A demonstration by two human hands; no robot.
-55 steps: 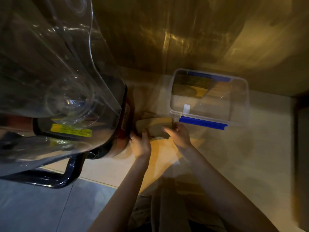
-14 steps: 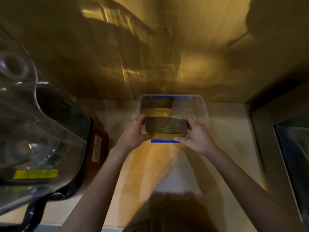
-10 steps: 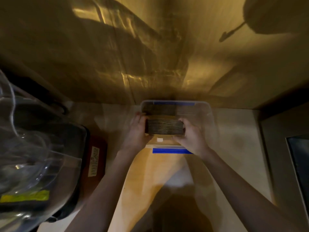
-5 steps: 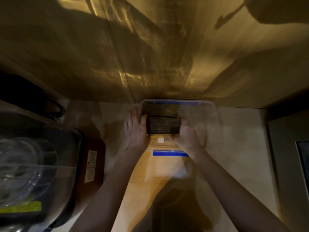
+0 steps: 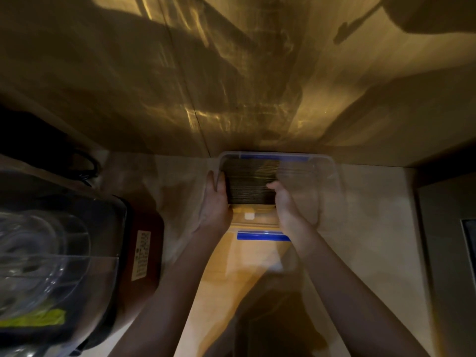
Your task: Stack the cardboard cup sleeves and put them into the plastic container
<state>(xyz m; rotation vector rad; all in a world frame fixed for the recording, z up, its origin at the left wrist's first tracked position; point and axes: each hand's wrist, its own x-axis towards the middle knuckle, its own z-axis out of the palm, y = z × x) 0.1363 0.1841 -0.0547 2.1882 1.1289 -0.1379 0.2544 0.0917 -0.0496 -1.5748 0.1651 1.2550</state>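
A dark stack of cardboard cup sleeves stands on edge inside the left half of the clear plastic container, which has blue clips and sits against the back wall. More sleeves fill the space right behind the stack. My left hand lies flat against the stack's left end, at the container's left wall. Inside the container, my right hand presses the stack's right end. The stack is squeezed between both hands. The right half of the container looks empty.
A large appliance with a clear plastic jug and a red labelled base stands close on the left. The wooden wall rises right behind the container. A dark unit borders the counter on the right.
Both hands carried the stack from above the container's front edge down into it. It now sits lower, pushed back against the sleeves behind it.
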